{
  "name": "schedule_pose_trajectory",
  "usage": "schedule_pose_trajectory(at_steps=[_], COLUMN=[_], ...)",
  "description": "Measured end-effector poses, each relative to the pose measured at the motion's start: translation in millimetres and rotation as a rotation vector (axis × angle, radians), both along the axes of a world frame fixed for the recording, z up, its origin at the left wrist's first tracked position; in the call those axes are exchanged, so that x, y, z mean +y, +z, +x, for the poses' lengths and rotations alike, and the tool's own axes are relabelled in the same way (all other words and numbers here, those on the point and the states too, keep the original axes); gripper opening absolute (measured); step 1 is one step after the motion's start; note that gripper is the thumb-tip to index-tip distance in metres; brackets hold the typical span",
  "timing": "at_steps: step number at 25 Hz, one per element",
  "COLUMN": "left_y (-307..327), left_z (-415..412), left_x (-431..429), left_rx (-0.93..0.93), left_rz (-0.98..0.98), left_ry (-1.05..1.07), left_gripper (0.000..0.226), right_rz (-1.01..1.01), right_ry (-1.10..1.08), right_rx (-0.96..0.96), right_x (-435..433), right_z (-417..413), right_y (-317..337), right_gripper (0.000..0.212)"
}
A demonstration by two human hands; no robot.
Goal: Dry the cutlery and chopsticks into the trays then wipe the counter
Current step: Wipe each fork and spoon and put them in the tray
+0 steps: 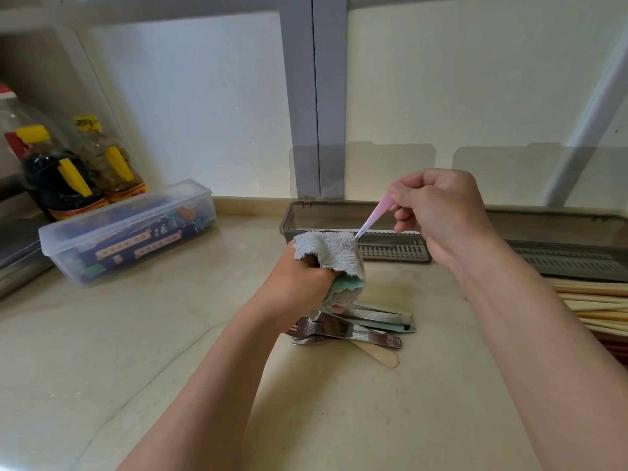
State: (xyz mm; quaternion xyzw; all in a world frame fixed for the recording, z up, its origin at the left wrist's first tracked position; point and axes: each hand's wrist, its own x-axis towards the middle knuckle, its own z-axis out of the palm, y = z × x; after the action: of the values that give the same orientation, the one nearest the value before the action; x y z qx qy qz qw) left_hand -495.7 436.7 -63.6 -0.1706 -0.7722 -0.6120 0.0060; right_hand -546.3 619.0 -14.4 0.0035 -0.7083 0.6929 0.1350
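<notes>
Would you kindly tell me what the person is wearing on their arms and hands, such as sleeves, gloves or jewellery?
Nothing shows on either. The left hand and right hand are bare, without gloves, and no ring is visible. The left forearm and right forearm are uncovered to the frame's edge: no sleeve, watch or bracelet.

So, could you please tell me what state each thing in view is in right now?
Left hand: grips the cloth.
Right hand: pinches the pink utensil.
Pink utensil: tip buried in the cloth.
Cloth: bunched round that tip.
Centre tray: lid up.
Right tray: lid up.
Cutlery: piled on the counter.
Chopsticks: lying on the counter.
Box: lid on.
Bottles: capped.
</notes>
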Motion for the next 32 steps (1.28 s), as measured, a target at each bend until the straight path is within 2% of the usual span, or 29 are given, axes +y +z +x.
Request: schedule_pose_trajectory(at_steps=[3, 7, 11, 14, 17, 20, 22, 25, 27, 28, 30, 32], left_y=[-3, -2, 0, 1, 3, 2, 3, 2, 0, -2, -5, -4], left_z=[-3, -2, -6, -6, -14, -23, -22, -22, -23, -23, -24, -24], left_x=[1, -8, -9, -3, -11, -23, -25, -31, -33, -34, -33, -32], left_rx=[-0.017, -0.079, -0.092, -0.07, -0.151, -0.361, -0.397, -0.386, -0.357, -0.354, -0.353, -0.319], left_rz=[-0.024, -0.04, 0.083, 0.151, 0.356, 0.694, 0.791, 1.002, 1.111, 1.151, 1.165, 1.132], left_ry=[0.091, 0.037, 0.144, 0.24, 0.216, 0.375, 0.384, 0.34, 0.27, 0.236, 0.175, 0.159], left_gripper=[0.026, 0.034, 0.018, 0.021, 0.036, 0.028, 0.026, 0.035, 0.043, 0.045, 0.042, 0.04], right_rz=[-0.029, -0.147, -0.218, -0.236, -0.26, -0.251, -0.237, -0.201, -0.123, -0.017, 0.302, 0.662], right_ry=[-0.038, -0.201, -0.278, -0.282, -0.267, -0.26, -0.253, -0.226, -0.227, -0.24, -0.224, 0.04], right_rx=[0.002, 0.046, 0.028, -0.029, -0.118, -0.182, -0.209, -0.268, -0.309, -0.297, -0.201, -0.15], right_x=[-2, 25, 42, 29, 21, 17, 14, 11, 10, 12, 15, 13], right_z=[-1, -4, -13, -23, -29, -30, -29, -28, -28, -28, -21, -8], right_y=[-3, 10, 6, -15, -32, -42, -43, -41, -42, -42, -37, -25], right_gripper=[0.019, 0.018, 0.013, 0.009, 0.007, 0.008, 0.01, 0.023, 0.024, 0.029, 0.031, 0.015])
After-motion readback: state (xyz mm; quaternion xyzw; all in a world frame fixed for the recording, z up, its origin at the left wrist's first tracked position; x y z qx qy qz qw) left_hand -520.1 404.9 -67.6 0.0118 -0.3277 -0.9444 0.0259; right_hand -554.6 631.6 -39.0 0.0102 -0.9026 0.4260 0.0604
